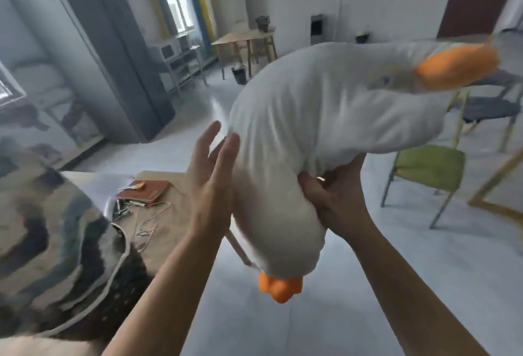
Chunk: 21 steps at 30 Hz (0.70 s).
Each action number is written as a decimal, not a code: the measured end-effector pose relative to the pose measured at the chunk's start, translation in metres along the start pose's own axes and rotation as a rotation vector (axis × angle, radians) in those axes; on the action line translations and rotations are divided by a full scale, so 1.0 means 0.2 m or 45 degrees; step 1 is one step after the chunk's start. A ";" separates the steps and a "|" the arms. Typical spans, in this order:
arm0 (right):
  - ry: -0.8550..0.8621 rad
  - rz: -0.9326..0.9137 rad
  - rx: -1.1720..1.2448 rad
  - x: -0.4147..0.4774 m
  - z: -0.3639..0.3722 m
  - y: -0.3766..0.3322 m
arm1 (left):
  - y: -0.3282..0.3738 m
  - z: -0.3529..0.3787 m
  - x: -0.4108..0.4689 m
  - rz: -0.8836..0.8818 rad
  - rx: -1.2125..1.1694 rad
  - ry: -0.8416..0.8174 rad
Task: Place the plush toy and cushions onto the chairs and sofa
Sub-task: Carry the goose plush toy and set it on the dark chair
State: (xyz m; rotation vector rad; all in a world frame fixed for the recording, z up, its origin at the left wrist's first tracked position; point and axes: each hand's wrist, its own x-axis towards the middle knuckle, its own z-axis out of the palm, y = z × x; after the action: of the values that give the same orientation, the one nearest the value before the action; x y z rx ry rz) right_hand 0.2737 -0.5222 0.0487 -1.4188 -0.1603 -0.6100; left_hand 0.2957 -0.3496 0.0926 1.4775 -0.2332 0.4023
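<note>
Large white plush goose toy (325, 106) with orange beak and orange feet: held in mid-air above the floor, beak to the upper right, feet hanging low. Right grip (336, 194): fingers clenched into the soft underside of the body, grasping it. Left grip (210, 186): released, fingers straight, flat at the toy's flank, contact unclear. Camouflage-patterned fabric cushion (51, 231): lower left, beside brown tabletop (167, 231) bearing a red notebook (144, 190). Green-seated metal-legged chair (430, 166): right, beyond the toy.
</note>
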 end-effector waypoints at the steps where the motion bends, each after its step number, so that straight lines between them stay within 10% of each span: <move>1: 0.043 0.038 -0.005 0.01 -0.09 0.05 | -0.06 0.10 0.02 -0.053 0.021 -0.032; 21: 0.187 0.272 -0.267 1.14 -1.48 0.81 | -0.98 1.85 0.76 -0.308 -0.014 -0.485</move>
State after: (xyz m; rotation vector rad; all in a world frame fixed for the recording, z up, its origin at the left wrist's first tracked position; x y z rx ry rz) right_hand 0.4687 -0.8689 -0.0388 -1.5623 0.1753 -0.5631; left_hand 0.5467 -0.7076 0.0050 1.5427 -0.3531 -0.0781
